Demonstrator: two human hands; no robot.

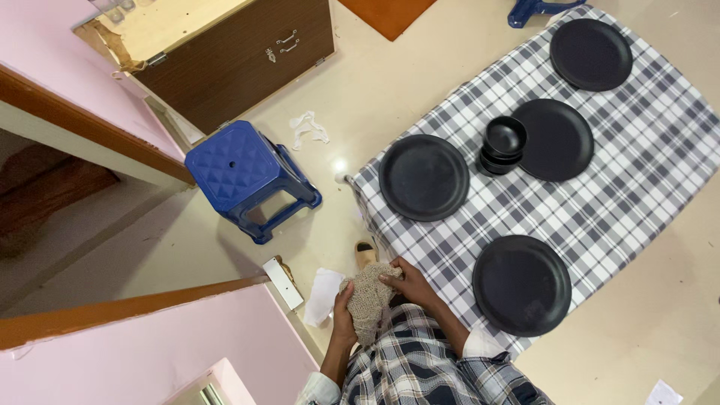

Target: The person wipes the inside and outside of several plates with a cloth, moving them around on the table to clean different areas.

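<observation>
Below the bench [637, 172] edge, both hands clamp a beige knitted cloth [369, 300]: left hand [343, 311] underneath, right hand [409, 283] on top, apparently bunching it. Nearest plate [521, 285] lies just beside.

Plaid shirt, dark checks; pale cuffs rolled up

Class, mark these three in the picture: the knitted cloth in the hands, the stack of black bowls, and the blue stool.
knitted cloth [367, 300], head view, middle of the bunched fabric.
stack of black bowls [503, 142], head view, inside of the top bowl.
blue stool [234, 166], head view, centre of the seat.
</observation>
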